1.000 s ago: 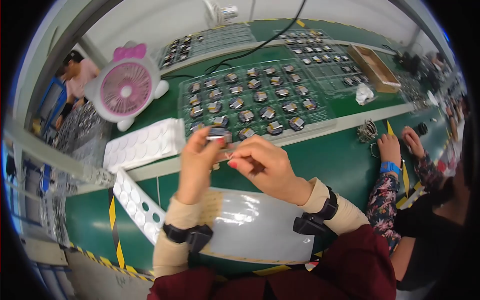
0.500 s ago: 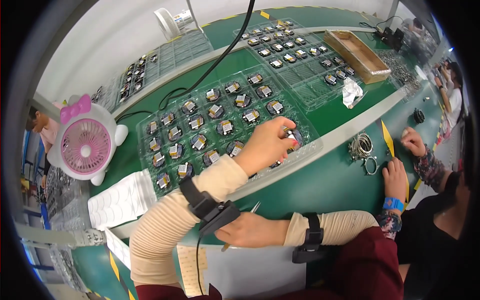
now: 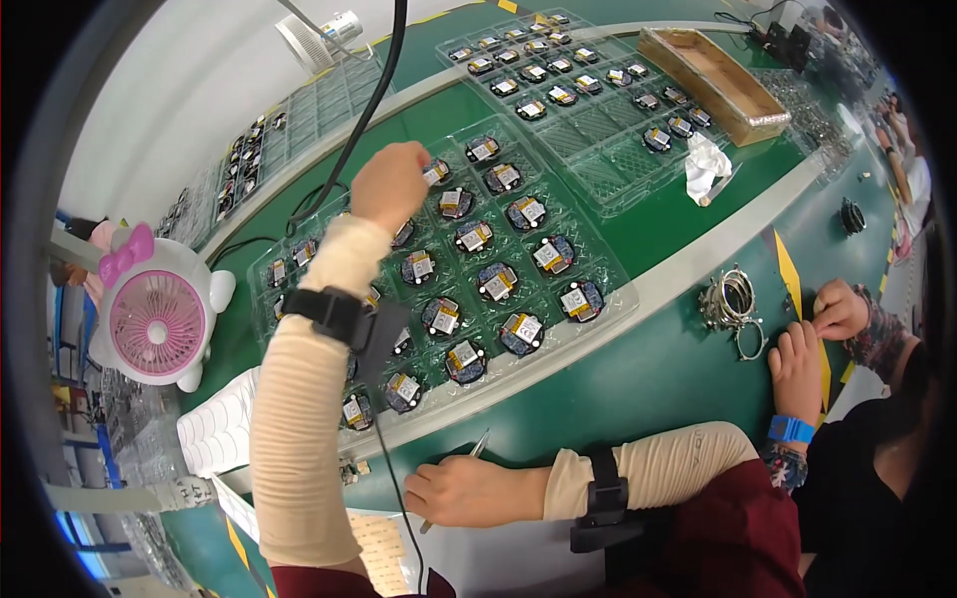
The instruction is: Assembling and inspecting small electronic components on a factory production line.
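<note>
Reaching over the clear tray [image 3: 610,265] with the left hand [image 3: 392,184], curling the grip beside a round part [image 3: 436,173] along the tray's far edge, hiding any hold; cannot tell. Clasping a slim metal tool [image 3: 481,445] in the right hand's [image 3: 471,491] curled grip, just before the tray.

The green counter [image 3: 598,399] carries a clear tray [image 3: 612,271] (round modules [image 3: 496,282] in it) mid-frame, metal rings [image 3: 714,305] at right, a brown box [image 3: 756,128] upper right.
</note>
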`<state>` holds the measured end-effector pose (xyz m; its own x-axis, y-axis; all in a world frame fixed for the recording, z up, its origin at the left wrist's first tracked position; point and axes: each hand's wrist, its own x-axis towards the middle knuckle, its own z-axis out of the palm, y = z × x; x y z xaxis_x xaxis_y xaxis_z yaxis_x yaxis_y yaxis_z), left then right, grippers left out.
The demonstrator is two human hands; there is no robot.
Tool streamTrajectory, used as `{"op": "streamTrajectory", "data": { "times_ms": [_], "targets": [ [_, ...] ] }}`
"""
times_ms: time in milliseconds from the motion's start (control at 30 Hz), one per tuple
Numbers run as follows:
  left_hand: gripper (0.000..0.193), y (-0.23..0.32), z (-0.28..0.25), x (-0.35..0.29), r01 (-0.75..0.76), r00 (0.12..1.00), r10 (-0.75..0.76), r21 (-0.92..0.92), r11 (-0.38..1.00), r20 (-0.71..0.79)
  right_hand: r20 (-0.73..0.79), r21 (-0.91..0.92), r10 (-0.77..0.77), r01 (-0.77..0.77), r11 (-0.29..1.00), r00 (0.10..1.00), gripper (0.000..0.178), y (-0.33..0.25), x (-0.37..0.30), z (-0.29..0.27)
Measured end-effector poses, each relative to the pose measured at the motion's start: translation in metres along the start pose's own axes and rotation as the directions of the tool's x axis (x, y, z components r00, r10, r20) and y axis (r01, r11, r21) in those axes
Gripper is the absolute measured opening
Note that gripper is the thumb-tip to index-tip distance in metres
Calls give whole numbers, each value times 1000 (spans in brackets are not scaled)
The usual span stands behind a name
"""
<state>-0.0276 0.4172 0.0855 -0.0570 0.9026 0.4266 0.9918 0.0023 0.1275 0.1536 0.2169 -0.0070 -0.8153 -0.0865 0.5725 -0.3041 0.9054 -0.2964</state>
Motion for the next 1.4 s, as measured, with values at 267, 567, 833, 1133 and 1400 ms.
{"op": "streamTrajectory", "data": {
  "times_ms": [267, 567, 833, 1133, 1400],
  "targets": [
    [19, 0, -105, -146, 31, 959, 81, -385, 922, 271, 105, -46, 23, -18, 999, 994, 14, -6, 0, -10],
    [27, -130, -131, -295, 601, 773, -628, -429, 675, 94, -490, -495, 515, -711, 499, 703, 12, 106, 23, -130],
    [39, -163, -116, -246, 428, 871, -449, 140, 893, 200, -559, -449, 668, -857, 255, 491, 21, 164, -5, -123],
    [53, -180, -103, -246, 416, 905, -405, -79, 906, 128, -573, -439, 645, -854, 280, 506, 23, 157, -3, -121],
    [48, -201, -110, -246, 720, 601, -501, -694, 2, 623, -509, -237, 713, -875, 423, 483, 26, 178, -14, -113]
  ]
}}
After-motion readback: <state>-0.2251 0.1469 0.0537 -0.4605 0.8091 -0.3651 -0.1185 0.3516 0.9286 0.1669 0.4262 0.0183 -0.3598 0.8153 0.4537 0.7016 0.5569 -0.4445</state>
